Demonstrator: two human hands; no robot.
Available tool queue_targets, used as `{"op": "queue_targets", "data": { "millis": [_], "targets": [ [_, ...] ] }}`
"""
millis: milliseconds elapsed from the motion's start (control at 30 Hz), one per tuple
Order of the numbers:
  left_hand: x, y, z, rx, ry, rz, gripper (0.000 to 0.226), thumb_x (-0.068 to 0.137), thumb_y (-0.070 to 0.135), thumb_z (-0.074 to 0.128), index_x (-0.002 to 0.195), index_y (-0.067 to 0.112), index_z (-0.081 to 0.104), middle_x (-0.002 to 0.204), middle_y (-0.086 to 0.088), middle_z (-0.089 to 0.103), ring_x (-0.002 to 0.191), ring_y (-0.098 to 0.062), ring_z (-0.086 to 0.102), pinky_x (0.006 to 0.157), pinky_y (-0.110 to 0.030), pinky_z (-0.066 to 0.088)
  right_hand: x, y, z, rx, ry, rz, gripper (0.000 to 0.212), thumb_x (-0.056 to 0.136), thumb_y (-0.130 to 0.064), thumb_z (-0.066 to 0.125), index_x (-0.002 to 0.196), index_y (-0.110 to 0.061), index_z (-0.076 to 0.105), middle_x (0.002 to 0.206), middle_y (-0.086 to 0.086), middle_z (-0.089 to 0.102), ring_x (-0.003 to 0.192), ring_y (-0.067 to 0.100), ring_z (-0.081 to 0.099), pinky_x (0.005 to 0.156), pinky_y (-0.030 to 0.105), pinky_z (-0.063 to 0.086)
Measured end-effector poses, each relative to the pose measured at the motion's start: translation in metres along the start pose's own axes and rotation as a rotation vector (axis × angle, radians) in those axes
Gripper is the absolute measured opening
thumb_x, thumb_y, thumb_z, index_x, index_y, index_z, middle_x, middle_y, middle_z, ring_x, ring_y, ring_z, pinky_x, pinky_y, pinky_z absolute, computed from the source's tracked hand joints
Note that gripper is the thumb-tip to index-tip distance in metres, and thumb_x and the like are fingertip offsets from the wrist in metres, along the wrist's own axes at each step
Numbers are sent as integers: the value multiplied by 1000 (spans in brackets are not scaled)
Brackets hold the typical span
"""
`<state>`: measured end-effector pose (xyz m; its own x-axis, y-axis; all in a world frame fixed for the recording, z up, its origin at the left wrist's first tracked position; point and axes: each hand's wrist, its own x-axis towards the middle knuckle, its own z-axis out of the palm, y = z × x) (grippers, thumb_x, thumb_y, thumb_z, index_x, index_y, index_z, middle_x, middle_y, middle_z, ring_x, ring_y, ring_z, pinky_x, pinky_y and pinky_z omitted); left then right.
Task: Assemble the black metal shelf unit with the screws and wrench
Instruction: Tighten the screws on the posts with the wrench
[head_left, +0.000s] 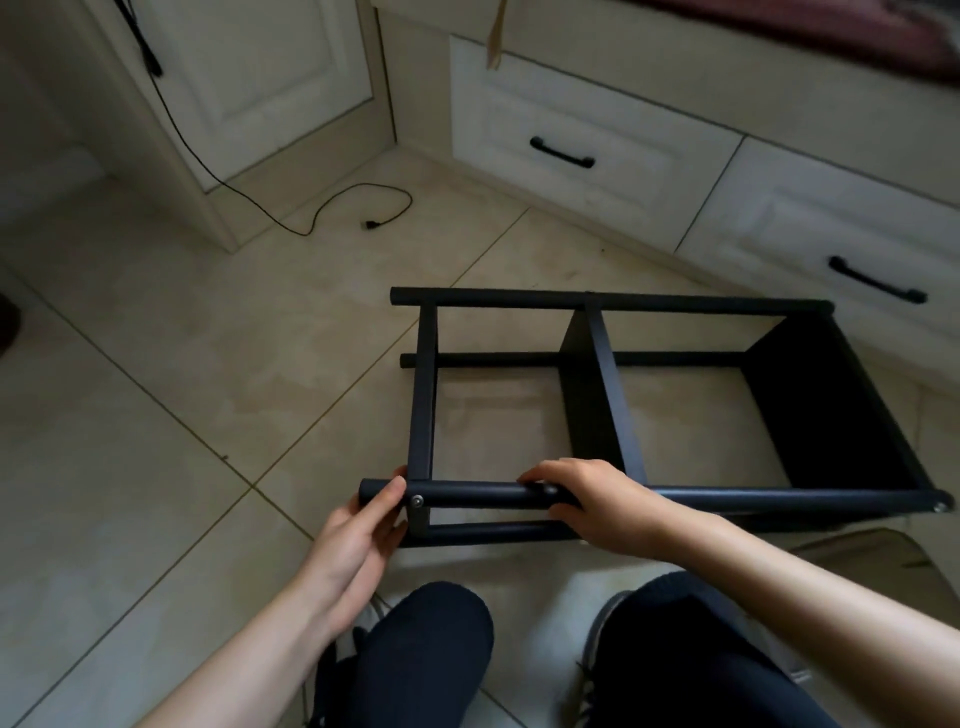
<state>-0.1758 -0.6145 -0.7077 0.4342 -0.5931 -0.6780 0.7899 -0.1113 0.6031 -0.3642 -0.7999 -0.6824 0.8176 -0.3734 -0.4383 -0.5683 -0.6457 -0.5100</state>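
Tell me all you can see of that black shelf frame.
The shelf is matte black, seemingly metal, lying on its side on the tiled floor. Four round posts join flat crossbars and two panels. A silvery screw shows at the near left joint. The left hand grips the near post's end; the right hand curls over it.

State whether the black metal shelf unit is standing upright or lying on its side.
On its side: the black metal shelf unit has its long round posts running level above the tiled floor, with its shelf panels standing on edge.
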Motion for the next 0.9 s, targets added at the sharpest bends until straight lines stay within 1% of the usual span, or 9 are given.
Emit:
{"op": "queue_targets", "data": {
  "millis": [67,200,300,433,500,600,733,800,900],
  "targets": [
    [-5,9,8,28,-8,24,50,79,16,67,125,-2,62,119,-19,70,109,-25,68,96,-31,53,-5,-1,-8,29,19,-23,40,95,-19,59,132,-34,52,121,-9,59,111,13,56,94,37,50],
    [-19,32,30,110,-22,89,45,84,14,67,128,5,63,119,-11,71,108,-17,67,87,-26,48,-14,-7,-28,54,65,-35,40,96,-17,58,133,-32,52,112,-15,55,101,5,57,86,25,50],
    [-33,52,48,104,-27,116,37,88,9,65,125,7,65,112,-9,72,100,-17,67,84,-25,49,-23,-19,-43,32,142,-55,39,97,-15,57,132,-29,53,106,-16,55,90,0,54,77,17,45],
    [-53,82,71,150,-61,208,25,89,9,66,114,11,69,87,2,75,74,-6,71,64,-16,53,-37,-40,-64,-38,259,-83,34,97,-15,57,128,-27,52,111,-5,61,97,13,58,82,33,52],
    [-66,99,83,177,-70,268,20,91,9,66,110,12,69,78,5,75,67,-3,71,61,-13,53,-44,-52,-76,-63,296,-79,33,97,-15,56,128,-26,51,111,-2,61,98,17,59,83,40,53],
    [-89,129,101,232,-110,357,20,91,9,67,110,11,70,82,2,76,71,-5,72,64,-15,56,-52,-70,-96,-61,362,-75,36,97,-15,56,130,-26,49,113,-1,61,99,18,59,83,38,52],
    [-117,168,129,388,-180,496,30,89,10,70,118,12,69,96,-3,76,87,-10,73,75,-19,56,-60,-92,-121,3,478,-75,37,97,-14,56,133,-22,50,99,-8,56,87,10,56,67,16,39],
    [-131,183,145,463,-198,584,32,89,15,71,122,15,68,103,-3,75,98,-14,72,88,-25,54,-68,-102,-130,57,531,-67,39,97,-13,56,135,-21,49,103,-5,58,86,9,52,67,16,37],
    [-153,197,169,566,-212,721,27,93,19,70,120,17,68,109,-6,72,107,-19,68,99,-35,52,-83,-116,-141,145,585,-59,39,98,-13,55,135,-22,48,118,2,62,97,14,57,79,21,38]
  ]
}}
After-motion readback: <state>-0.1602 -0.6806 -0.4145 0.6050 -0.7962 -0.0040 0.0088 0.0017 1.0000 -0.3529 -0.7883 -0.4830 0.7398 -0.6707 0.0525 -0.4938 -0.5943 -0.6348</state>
